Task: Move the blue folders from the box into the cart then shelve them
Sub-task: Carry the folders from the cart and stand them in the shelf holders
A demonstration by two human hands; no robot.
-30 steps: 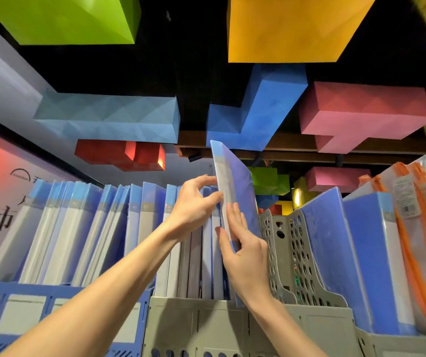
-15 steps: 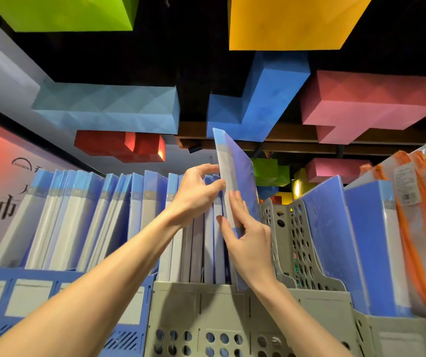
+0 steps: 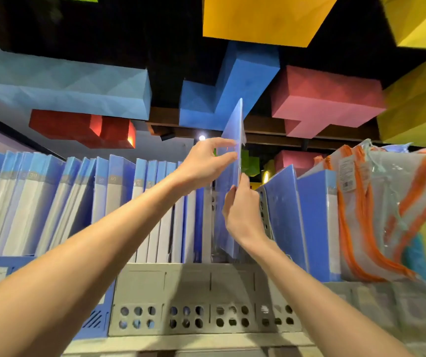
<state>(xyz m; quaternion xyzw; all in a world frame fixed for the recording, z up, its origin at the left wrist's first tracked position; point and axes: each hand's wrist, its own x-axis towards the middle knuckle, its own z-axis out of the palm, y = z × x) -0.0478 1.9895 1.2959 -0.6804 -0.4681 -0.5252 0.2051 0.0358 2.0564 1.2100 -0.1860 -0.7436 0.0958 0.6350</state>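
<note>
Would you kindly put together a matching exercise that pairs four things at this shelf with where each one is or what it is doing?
Things:
1 left hand
2 right hand
3 grey rack
4 orange-striped bags

States:
A at the far right of the row
B grips the raised folder low down
C pinches that folder's edge higher up
D holds standing folders

Pairs: 1-C; 2-B; 3-D; 4-A
</note>
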